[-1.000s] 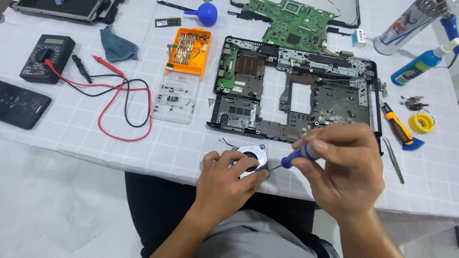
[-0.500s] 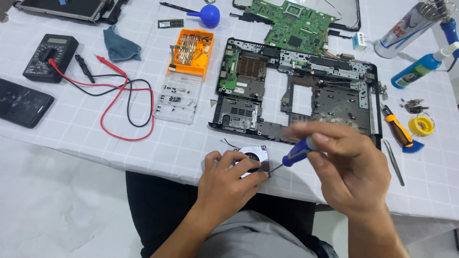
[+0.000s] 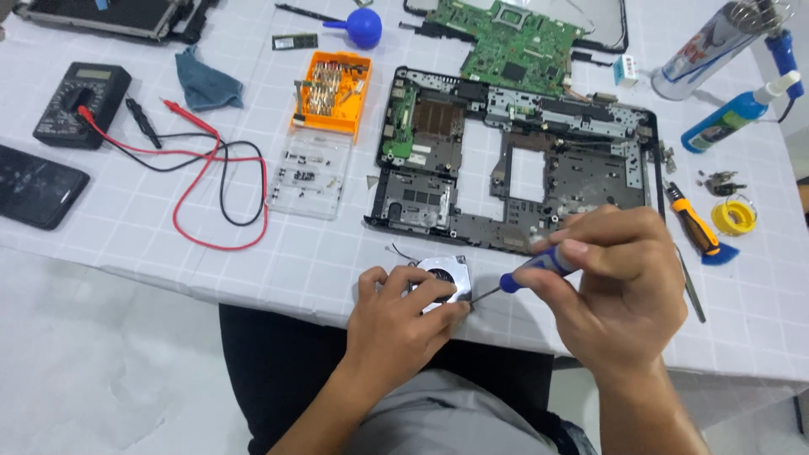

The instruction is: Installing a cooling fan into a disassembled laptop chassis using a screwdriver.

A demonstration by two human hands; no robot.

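Note:
My left hand presses down on a small silver laptop cooling fan at the near edge of the white checked table. My right hand grips a blue-handled screwdriver. Its thin tip points left and meets the fan's right corner. Just beyond the fan lies an opened black laptop base with bare metal and a green board inside.
A green motherboard lies behind the base. Left of it are an orange bit case, a clear screw tray, a multimeter with red and black leads, and a phone. At right lie an orange screwdriver, a blue bottle and a yellow spool.
My right hand has shifted slightly around the screwdriver handle, as if turning it, with the tip staying at the fan. My left hand stays on the fan.

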